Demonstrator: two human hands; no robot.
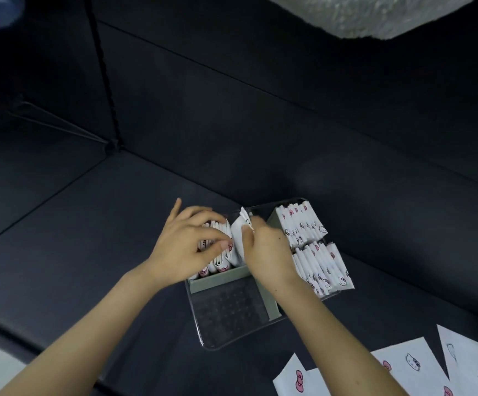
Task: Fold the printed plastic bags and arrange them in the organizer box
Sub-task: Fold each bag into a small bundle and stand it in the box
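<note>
Unfolded printed bags (403,364), white with cat faces and pink bows, lie flat on the dark sofa seat (89,238) at the lower right, closest to the viewer and apart from the box. Two bare forearms reach past them to a clear organizer box (226,338) that sits on the seat against the backrest. A grey divider (220,277) splits the box into compartments. The left hand (186,241) is over the far left compartment, its fingers curled across the top of the packed bags (217,264) standing there and its thumb pressed on their near side, gripping them together. The right hand (266,250) pinches a folded bag (239,238) between thumb and fingertips, holding it upright just beside that pack at the right edge of the same compartment. On the box's right side, two rows of folded bags (300,227) stand on edge, one behind the other, leaning slightly. The near left compartment shows its clear dotted floor.
</note>
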